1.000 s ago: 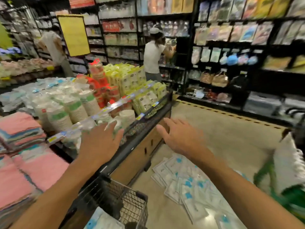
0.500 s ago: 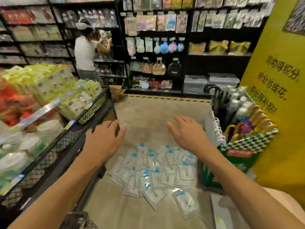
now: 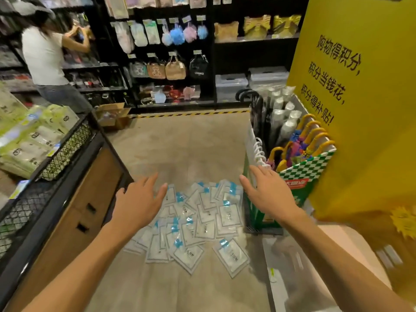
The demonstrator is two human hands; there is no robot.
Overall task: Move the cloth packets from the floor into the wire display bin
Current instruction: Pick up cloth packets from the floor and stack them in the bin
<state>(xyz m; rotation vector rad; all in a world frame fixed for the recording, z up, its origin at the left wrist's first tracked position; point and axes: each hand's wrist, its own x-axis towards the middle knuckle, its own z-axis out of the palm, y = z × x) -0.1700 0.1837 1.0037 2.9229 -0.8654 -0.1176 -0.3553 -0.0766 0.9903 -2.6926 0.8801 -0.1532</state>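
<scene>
Retail shop, stocked black shelves [image 3: 254, 39], hanging bags [image 3: 175, 68], yellow promotional sign [image 3: 364, 91]

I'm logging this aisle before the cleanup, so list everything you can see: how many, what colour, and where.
cloth packets: dozens, clear with blue tabs, piled on the floor between the hands
wire display bin: one, black mesh on a wooden base, left
boxed goods: many, green and white, in the bin
umbrella stand: one, green-white checked, right, holding umbrellas
yellow sign: one, black characters, far right
cardboard box: one, brown, open, on the floor behind the bin
shelves: black, back wall, with bags and bath sponges
other person: one, white top, back left
left hand: open, empty, above the pile
right hand: open, empty, above the pile
</scene>
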